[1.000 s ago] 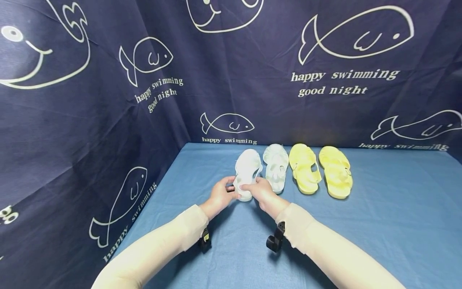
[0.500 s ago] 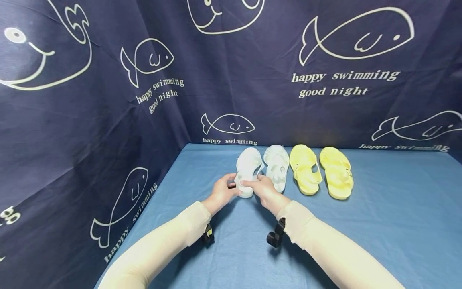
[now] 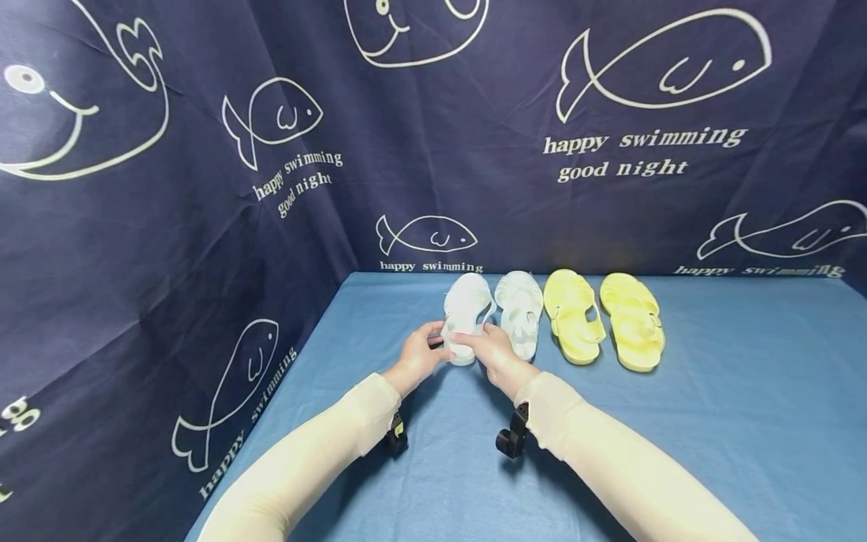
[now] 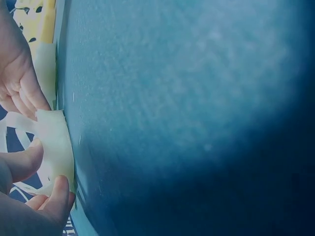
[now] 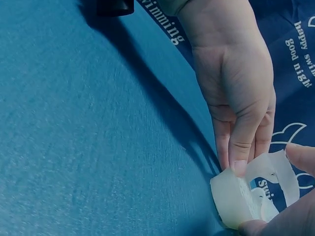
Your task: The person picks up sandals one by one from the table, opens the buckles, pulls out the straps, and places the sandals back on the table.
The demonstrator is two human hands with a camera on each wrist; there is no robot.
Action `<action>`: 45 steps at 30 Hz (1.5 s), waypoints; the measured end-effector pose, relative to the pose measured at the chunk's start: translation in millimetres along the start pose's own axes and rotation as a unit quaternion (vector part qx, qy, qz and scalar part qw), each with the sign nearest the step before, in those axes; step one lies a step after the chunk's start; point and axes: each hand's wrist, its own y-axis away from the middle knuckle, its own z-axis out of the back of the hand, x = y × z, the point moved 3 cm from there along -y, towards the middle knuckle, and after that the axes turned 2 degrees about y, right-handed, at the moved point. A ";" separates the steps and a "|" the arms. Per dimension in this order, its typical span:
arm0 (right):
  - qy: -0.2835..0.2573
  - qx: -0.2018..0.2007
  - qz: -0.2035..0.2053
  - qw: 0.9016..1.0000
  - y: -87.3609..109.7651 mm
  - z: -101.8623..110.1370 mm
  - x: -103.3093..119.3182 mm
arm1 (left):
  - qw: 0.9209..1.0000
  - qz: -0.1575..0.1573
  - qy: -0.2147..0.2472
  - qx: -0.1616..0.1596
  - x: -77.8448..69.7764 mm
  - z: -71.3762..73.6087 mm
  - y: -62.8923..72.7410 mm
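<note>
A white sandal (image 3: 469,296) sits at the left end of the footwear row in the head view. My left hand (image 3: 418,360) pinches its near left edge between thumb and fingers. From the other side, my right hand (image 3: 500,360) grips it, thumb laid over the inside. In the left wrist view the pale sole (image 4: 56,142) is between both hands, down at the cloth. The right wrist view shows the left hand's thumb (image 5: 239,167) on the sandal's rim. Close on the right lies a matching pale sandal (image 3: 520,305), its near edge partly behind my right hand.
Two yellow sandals, one (image 3: 574,320) beside the pale pair and another (image 3: 634,324) farther right, complete the row. Blue cloth (image 3: 731,391) covers the table. Dark blue curtains (image 3: 474,150) with white fish drawings close off the back and left.
Both hands have slid the white sandal a little away from me, toward the back curtain, so its far end is about level with the neighbouring pale sandal. The other sandals stay put.
</note>
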 end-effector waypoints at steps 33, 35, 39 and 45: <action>-0.021 -0.013 -0.010 1.000 -15.3 1.6 4.8 | 0.992 0.057 0.109 -0.001 3.0 -0.7 -12.3; -0.025 -0.013 -0.010 1.000 -14.4 1.9 5.5 | 0.992 0.054 0.118 0.000 4.2 -0.4 -12.3; -0.031 -0.015 -0.013 0.999 -13.0 2.4 6.7 | 0.989 0.044 0.139 0.005 7.5 1.8 -12.2; -0.021 -0.020 -0.005 1.000 -13.1 5.1 10.6 | 0.990 0.035 0.134 0.038 0.9 6.8 -13.1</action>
